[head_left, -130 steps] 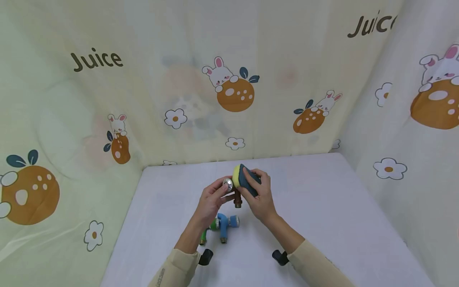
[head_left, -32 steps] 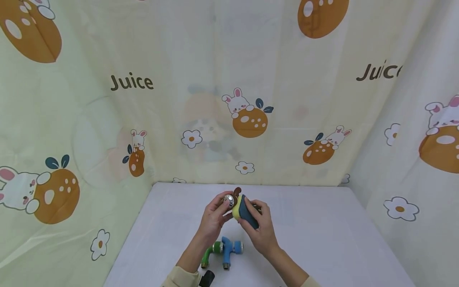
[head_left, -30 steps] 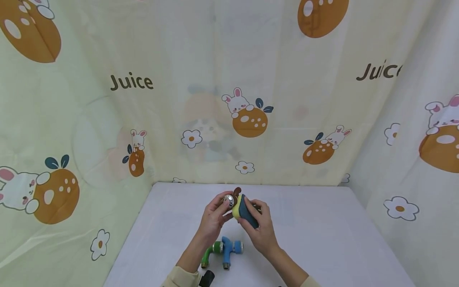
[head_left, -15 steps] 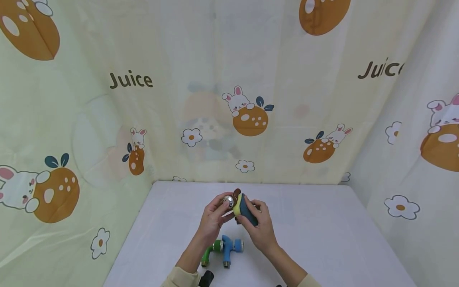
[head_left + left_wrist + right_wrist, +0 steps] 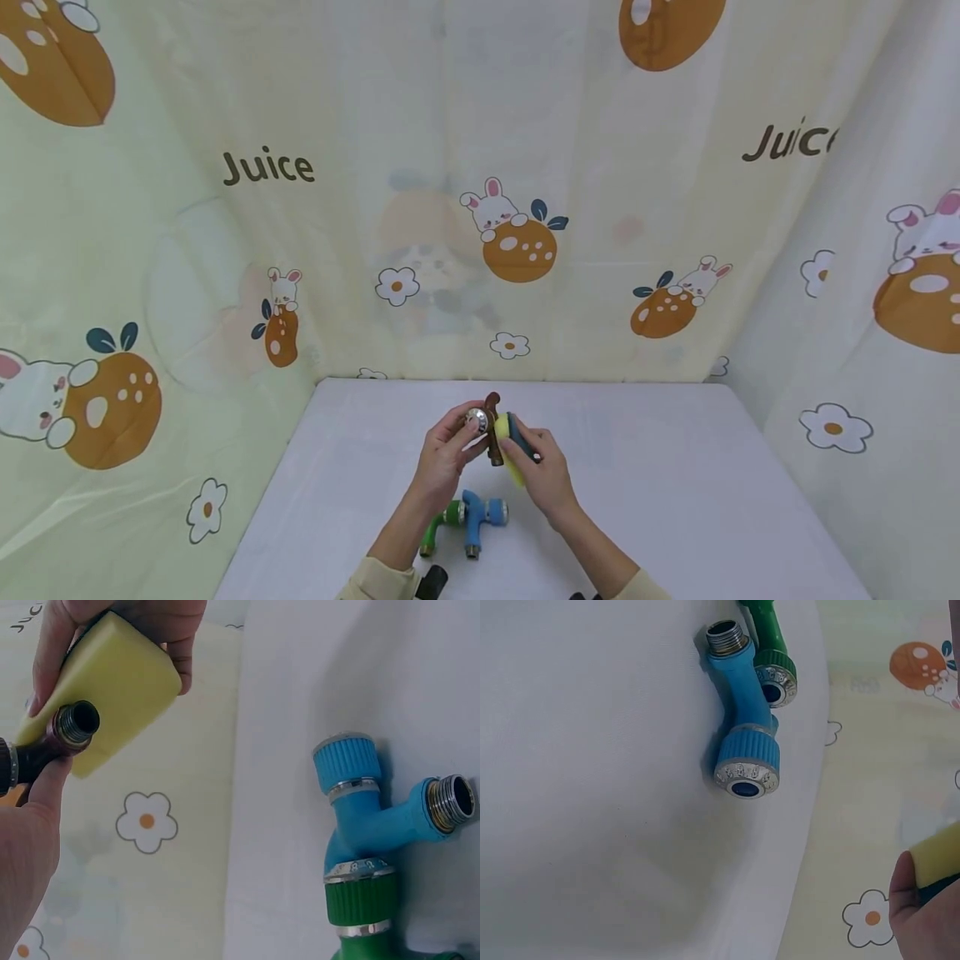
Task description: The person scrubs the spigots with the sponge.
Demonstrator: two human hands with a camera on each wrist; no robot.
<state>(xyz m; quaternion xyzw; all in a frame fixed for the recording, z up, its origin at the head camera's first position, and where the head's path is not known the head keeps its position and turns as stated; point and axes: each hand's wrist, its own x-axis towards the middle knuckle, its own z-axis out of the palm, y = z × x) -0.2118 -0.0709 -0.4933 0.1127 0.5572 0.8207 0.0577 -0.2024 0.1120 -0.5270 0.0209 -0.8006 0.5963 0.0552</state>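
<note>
In the head view my left hand (image 5: 440, 454) holds a brown faucet (image 5: 492, 403) by its silver knob end (image 5: 477, 419), above the table. My right hand (image 5: 546, 475) grips a sponge (image 5: 502, 425), yellow on one side and dark blue on the other. The yellow side faces the faucet and appears to lie against it. The left wrist view shows the faucet's threaded end (image 5: 78, 722) in front of the sponge's yellow face (image 5: 131, 675). In the right wrist view only a corner of the sponge (image 5: 939, 855) appears, beside part of the right hand (image 5: 928, 922).
On the white table (image 5: 637, 500) a blue faucet (image 5: 472, 525) and a green faucet (image 5: 453, 513) lie side by side, below the hands. A printed curtain (image 5: 345, 208) surrounds the table at the back and sides. A black wrist device (image 5: 432, 582) sits at the left sleeve.
The sponge has turned and shifted right along the brown faucet, showing more of its body. Since the oldest frame the head view has tilted upward. My left hand keeps its hold.
</note>
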